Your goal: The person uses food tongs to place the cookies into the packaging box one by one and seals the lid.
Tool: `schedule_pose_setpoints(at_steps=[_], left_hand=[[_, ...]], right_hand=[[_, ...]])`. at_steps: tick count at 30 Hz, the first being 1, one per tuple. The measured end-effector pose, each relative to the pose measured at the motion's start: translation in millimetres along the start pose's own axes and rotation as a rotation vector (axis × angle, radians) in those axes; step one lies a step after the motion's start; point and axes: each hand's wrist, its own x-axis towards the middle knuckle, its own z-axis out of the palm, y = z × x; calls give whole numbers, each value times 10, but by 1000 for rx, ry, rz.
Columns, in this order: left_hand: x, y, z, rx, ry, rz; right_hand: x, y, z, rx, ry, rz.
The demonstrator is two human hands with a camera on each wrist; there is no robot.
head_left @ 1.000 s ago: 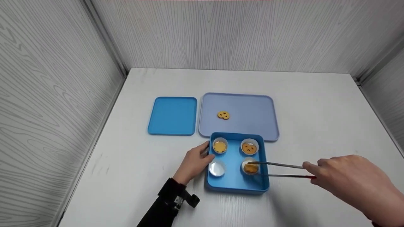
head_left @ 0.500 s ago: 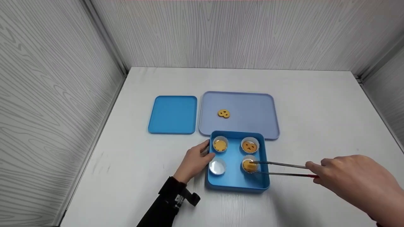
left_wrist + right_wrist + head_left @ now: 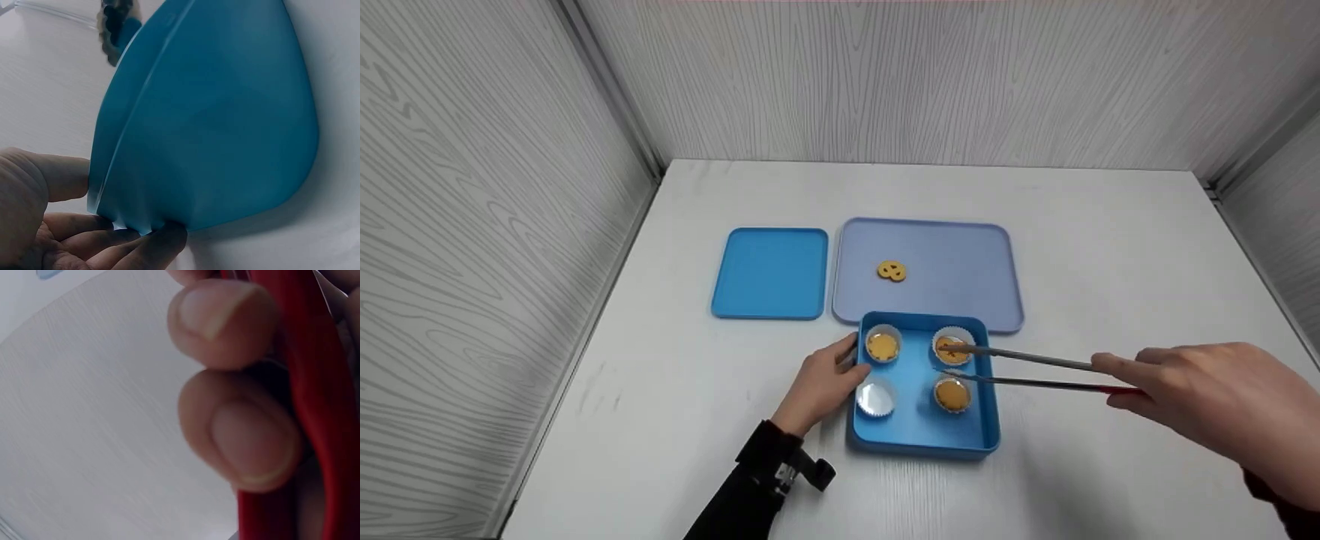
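My left hand [image 3: 820,394] holds the left wall of a blue box [image 3: 911,439]; in the left wrist view the thumb is at the rim and the fingers [image 3: 149,244] lie along the outer side. In the right hand [image 3: 1207,394] are metal tongs [image 3: 1035,360], whose red handles [image 3: 315,382] fill the right wrist view's edge. The parted tips of the tongs hover over the box's right side with no cookie between them. A round cookie [image 3: 952,395] lies in the front right paper cup; a face-like cookie [image 3: 949,352] behind it is partly covered by a tong arm.
A yellow cookie [image 3: 883,346] lies in the back left cup, and the front left cup [image 3: 876,397] has nothing in it. Behind the box, a lavender tray [image 3: 960,262] bears one pretzel-shaped cookie [image 3: 892,271]. A flat blue tray [image 3: 770,274] lies to its left.
The tongs have let go of the cookie in the front right cup and moved back and up, towards the back right cup. My left hand and the box stay put.
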Motion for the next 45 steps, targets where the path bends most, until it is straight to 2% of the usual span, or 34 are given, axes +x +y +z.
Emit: schedule_pose_setpoints(at_steps=[7,11,17,24,33,40,45], left_hand=[[2,-6,1,0,4,6],[-9,1,-3,4,5,6],[-24,-2,-7,-1,8,42],[-21,9,-8,10,15,22],[-7,11,-5,18,20,9],[-12,22,0,21,22,-5],[-13,10,-1,9,15,13]], right_hand=[[61,179,146,40,200,-48],[96,279,221,56,232,-31],[136,419,368,119,255,30],[238,496,537,169,207,100],[407,518,789,239,188,119],[537,527,957,312,97,182],[632,529,1040,336,50,208]])
